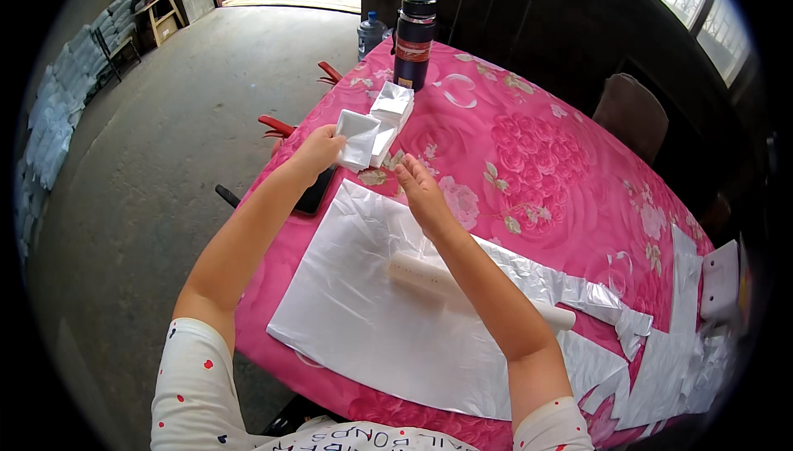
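Note:
My left hand (319, 152) pinches a folded white plastic square (358, 139) by its left edge, at the near end of a row of similar folded white packets (393, 102). My right hand (423, 193) is a little to the right, fingers apart and holding nothing. Below it lies a wide stack of flat white plastic sheets (330, 286). A pale roller-like tube (421, 274) rests across the sheets, its middle hidden under my right forearm. Close to my left wrist lies a dark phone (314, 195), partly covered by the arm.
A dark lidded flask (415, 42) stands behind the packets on the pink floral tablecloth (545, 154). Crumpled plastic strips (611, 302) and more sheets (661, 377) lie at the right. Red-handled tools (277, 126) stick out by the left edge. A dark chair (632, 116) stands beyond.

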`<state>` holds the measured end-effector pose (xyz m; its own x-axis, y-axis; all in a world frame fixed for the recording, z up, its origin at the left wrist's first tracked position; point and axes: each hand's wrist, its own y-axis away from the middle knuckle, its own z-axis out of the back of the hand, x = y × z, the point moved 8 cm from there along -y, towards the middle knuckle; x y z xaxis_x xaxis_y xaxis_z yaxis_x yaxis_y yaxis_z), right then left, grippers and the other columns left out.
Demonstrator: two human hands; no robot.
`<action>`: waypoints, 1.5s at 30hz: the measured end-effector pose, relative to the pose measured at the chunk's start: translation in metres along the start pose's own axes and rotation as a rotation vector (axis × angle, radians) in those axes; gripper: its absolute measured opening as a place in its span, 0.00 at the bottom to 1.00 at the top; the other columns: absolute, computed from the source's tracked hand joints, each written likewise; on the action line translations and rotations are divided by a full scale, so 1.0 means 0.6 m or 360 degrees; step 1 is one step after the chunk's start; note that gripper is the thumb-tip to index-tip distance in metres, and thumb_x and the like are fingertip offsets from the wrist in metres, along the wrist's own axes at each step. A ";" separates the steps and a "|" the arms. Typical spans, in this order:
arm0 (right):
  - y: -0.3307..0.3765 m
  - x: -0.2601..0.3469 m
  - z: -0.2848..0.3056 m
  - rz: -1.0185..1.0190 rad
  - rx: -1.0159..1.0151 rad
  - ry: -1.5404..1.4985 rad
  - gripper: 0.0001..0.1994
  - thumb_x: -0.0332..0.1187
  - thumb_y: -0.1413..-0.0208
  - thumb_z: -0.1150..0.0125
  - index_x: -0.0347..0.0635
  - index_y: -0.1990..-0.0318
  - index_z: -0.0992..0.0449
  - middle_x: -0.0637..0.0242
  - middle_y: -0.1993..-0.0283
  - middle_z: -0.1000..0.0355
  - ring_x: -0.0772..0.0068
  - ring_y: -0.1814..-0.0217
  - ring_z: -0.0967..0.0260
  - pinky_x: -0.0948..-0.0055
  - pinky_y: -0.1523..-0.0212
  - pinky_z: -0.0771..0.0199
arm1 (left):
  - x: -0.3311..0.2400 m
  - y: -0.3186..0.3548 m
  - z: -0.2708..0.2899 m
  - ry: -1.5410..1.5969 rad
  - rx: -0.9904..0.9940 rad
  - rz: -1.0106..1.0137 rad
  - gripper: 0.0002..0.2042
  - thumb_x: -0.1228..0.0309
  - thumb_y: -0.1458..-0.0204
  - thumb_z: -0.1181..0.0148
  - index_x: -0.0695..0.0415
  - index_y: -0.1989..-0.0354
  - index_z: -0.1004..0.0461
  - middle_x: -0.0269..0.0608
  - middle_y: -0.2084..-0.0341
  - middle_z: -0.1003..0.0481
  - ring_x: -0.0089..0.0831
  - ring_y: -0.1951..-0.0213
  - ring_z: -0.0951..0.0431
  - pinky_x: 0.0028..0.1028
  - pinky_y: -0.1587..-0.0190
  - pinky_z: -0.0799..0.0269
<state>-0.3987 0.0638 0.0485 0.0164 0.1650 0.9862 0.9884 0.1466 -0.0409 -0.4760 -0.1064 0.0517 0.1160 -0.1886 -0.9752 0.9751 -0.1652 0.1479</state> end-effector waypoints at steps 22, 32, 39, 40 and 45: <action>-0.171 -0.114 -0.027 -0.0052 -0.0261 -0.0033 0.45 0.59 0.43 0.61 0.27 0.36 0.70 0.43 0.32 0.72 0.52 0.29 0.75 0.65 0.35 0.66 | 0.066 -0.138 -0.035 -0.0372 -0.0136 -0.0120 0.22 0.59 0.43 0.61 0.69 0.55 0.32 0.56 0.62 0.27 0.46 0.58 0.28 0.36 0.55 0.36; -0.153 -0.118 -0.006 -0.0066 -0.0424 0.0028 0.44 0.57 0.43 0.59 0.30 0.35 0.69 0.45 0.31 0.70 0.53 0.28 0.69 0.68 0.33 0.61 | 0.029 -0.103 -0.024 -0.0128 -0.0246 -0.0039 0.25 0.56 0.42 0.61 0.69 0.51 0.34 0.55 0.57 0.28 0.40 0.53 0.29 0.31 0.51 0.38; -0.068 -0.067 0.063 -0.0187 -0.0231 0.0387 0.45 0.51 0.47 0.48 0.29 0.35 0.66 0.41 0.33 0.60 0.54 0.30 0.60 0.67 0.35 0.55 | 0.010 -0.054 0.003 -0.0675 -0.0407 -0.0467 0.24 0.61 0.45 0.51 0.71 0.49 0.37 0.61 0.51 0.33 0.48 0.47 0.34 0.35 0.45 0.40; -0.073 -0.070 0.065 -0.0131 -0.0216 0.0480 0.45 0.49 0.48 0.45 0.30 0.35 0.65 0.41 0.34 0.57 0.54 0.31 0.57 0.67 0.35 0.53 | 0.004 -0.053 -0.005 -0.0818 -0.0359 -0.0471 0.24 0.62 0.47 0.49 0.71 0.49 0.37 0.61 0.51 0.33 0.48 0.47 0.34 0.35 0.44 0.40; -0.050 -0.057 0.000 -0.0179 -0.0294 0.0705 0.29 0.45 0.56 0.38 0.32 0.51 0.35 0.52 0.58 0.31 0.59 0.49 0.36 0.64 0.49 0.36 | 0.011 -0.018 -0.043 -0.1177 -0.0263 -0.0660 0.26 0.69 0.55 0.41 0.68 0.48 0.38 0.59 0.52 0.33 0.48 0.48 0.33 0.35 0.46 0.38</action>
<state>-0.4290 0.0539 0.0159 -0.0691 -0.2787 0.9579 0.9973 -0.0423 0.0596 -0.4807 -0.0808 0.0393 -0.3524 -0.7354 -0.5788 0.9331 -0.2282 -0.2781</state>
